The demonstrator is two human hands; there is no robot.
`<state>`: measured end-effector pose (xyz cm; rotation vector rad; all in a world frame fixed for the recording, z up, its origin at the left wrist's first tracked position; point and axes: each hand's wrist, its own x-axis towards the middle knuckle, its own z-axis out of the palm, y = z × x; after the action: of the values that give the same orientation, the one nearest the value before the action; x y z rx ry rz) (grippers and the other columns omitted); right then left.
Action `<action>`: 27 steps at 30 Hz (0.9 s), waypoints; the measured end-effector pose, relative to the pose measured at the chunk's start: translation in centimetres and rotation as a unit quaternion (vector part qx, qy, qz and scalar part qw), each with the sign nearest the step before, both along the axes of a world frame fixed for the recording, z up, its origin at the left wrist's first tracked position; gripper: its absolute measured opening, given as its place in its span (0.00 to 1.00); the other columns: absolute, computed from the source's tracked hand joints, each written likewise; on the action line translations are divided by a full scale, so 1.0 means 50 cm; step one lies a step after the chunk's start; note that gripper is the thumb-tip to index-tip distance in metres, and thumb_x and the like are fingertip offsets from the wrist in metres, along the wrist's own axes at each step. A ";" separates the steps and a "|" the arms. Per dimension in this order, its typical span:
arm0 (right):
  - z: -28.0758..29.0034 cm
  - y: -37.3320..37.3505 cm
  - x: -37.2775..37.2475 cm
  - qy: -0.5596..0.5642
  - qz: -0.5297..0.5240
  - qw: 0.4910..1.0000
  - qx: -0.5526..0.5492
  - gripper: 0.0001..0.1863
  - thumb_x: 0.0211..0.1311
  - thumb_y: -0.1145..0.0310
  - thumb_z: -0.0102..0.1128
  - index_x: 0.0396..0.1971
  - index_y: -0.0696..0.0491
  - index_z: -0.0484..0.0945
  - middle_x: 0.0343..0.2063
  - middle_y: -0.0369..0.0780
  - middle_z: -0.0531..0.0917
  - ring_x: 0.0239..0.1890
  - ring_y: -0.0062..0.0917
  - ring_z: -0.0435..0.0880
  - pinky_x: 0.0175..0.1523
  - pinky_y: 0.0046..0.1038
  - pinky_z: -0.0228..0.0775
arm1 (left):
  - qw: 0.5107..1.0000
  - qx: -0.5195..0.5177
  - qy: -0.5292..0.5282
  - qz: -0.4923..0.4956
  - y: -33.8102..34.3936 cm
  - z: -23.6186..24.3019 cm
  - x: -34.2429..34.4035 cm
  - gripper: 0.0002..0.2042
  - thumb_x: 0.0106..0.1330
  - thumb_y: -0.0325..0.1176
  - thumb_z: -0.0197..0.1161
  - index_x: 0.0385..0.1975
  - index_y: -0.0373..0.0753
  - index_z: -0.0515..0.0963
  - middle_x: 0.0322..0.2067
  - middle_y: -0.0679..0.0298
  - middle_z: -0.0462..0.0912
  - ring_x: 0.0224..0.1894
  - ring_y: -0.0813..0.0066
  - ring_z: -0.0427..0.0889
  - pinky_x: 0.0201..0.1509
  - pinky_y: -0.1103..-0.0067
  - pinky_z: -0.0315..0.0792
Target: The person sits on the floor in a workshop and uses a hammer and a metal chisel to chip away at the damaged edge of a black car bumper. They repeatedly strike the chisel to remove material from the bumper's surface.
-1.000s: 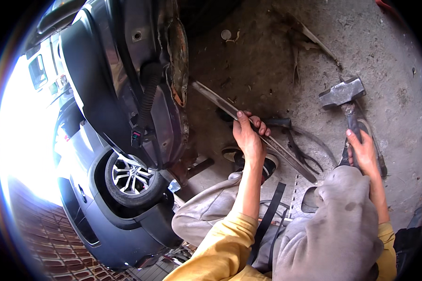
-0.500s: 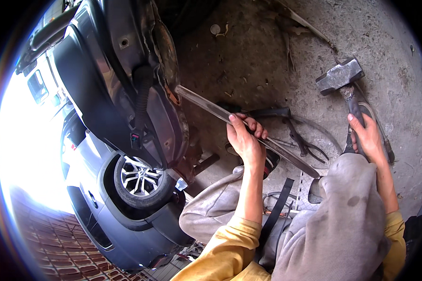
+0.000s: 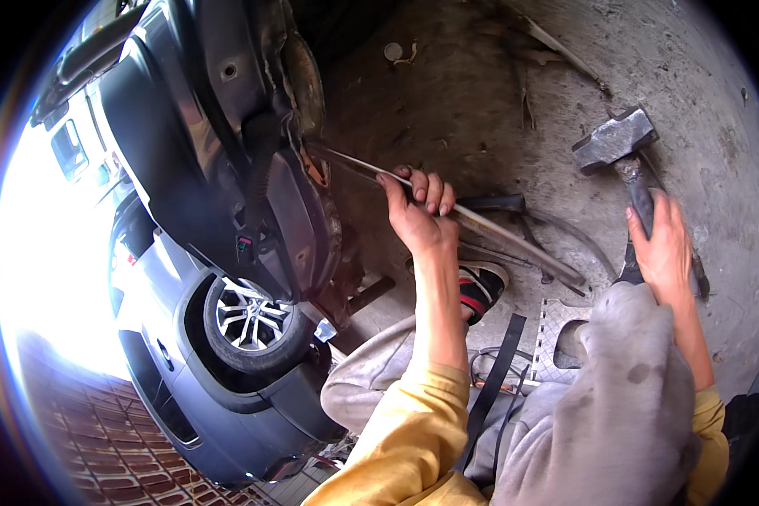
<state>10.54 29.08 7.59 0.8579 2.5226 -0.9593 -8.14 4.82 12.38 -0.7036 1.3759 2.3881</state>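
My left hand [image 3: 422,211] is closed round a long metal bar [image 3: 519,244], slightly blurred. The bar's far end meets the torn, rusty edge [image 3: 314,164] of a dark car body panel [image 3: 308,223]; whether it is wedged in or only touching, I cannot tell. Its near end points right, above the floor. My right hand [image 3: 666,249] is wrapped round the dark handle of a sledgehammer [image 3: 616,140], whose worn steel head is farther from me. My right knee hides the handle's lower part.
A grey-blue car [image 3: 253,430] with a spoked wheel [image 3: 253,316] stands at left. A black hose [image 3: 573,232] and other tools lie on the concrete floor [image 3: 700,101]. My shoe [image 3: 482,291], a black strap [image 3: 497,371] and a pale patterned plate [image 3: 552,337] are near my legs.
My left hand has shifted left and slightly up along the bar, and the bar's near end has swung away from my knee. My right hand has turned over on the hammer handle.
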 end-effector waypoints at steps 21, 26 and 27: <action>0.067 -0.044 -0.180 0.106 0.220 0.950 -0.193 0.12 0.51 0.70 0.63 0.22 0.60 0.70 0.15 0.51 0.77 0.23 0.47 0.80 0.30 0.42 0.73 | 0.970 0.242 -0.008 0.014 0.037 -0.031 -0.091 0.20 0.69 0.52 0.50 0.19 0.46 0.63 0.09 0.76 0.47 0.11 0.85 0.43 0.13 0.85 0.41; 0.034 -0.088 -0.172 0.035 0.191 0.954 -0.229 0.14 0.52 0.65 0.63 0.22 0.60 0.71 0.15 0.52 0.77 0.22 0.48 0.80 0.30 0.42 0.74 | 0.997 0.016 -0.069 0.039 0.049 -0.024 -0.087 0.20 0.69 0.51 0.51 0.20 0.46 0.62 0.10 0.77 0.47 0.11 0.84 0.43 0.14 0.83 0.41; 0.031 -0.102 -0.166 0.009 0.187 0.951 -0.245 0.15 0.53 0.63 0.62 0.23 0.61 0.72 0.15 0.53 0.77 0.22 0.48 0.80 0.31 0.42 0.74 | 0.995 -0.015 -0.087 0.041 0.049 -0.020 -0.085 0.20 0.69 0.51 0.51 0.20 0.45 0.62 0.10 0.77 0.46 0.11 0.84 0.43 0.14 0.83 0.41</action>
<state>2.26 24.00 9.15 0.2125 2.1837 -1.3654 -12.38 7.25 11.38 -0.9696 1.3379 2.3081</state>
